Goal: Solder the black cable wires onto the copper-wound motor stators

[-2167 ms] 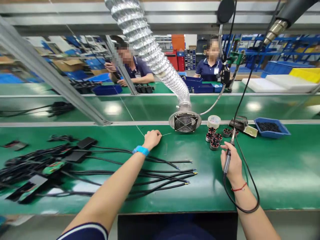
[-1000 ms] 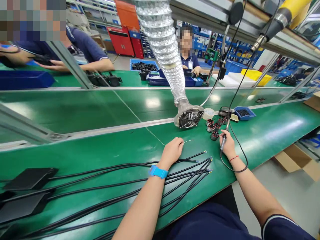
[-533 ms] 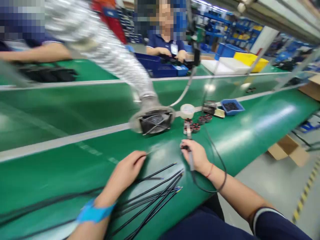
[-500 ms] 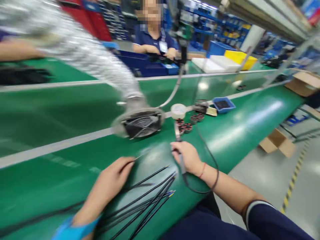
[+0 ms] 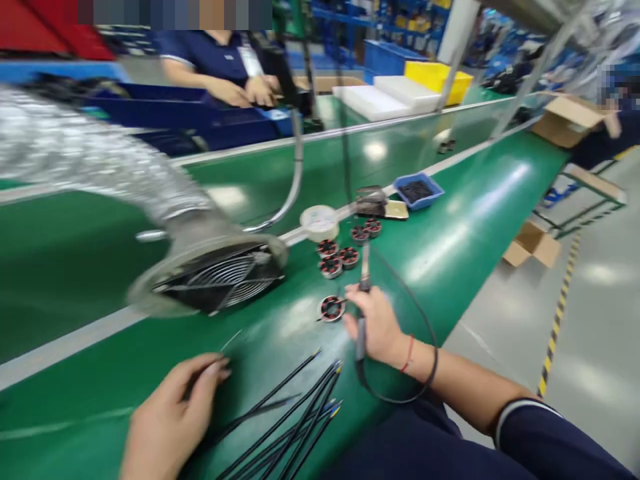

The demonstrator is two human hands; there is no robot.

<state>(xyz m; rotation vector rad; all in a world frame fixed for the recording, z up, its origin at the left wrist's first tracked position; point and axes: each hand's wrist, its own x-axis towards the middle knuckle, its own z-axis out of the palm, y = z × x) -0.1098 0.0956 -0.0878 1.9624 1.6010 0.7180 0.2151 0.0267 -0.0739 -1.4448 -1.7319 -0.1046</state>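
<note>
blue tray (image 5: 426,202), black parts (image 5: 415,191) inside, beyond soldering iron (image 5: 361,339)

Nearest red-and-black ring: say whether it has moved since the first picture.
Yes: the nearest ring now lies farther from the tape roll, toward the near edge of the bench.

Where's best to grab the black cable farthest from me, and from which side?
I'd likely pinch that black cable by its sheath just behind the wire tip, coming from its far side. Its end lies apart from the other cables there, while toward the lower left they bunch together near the left hand.
</note>
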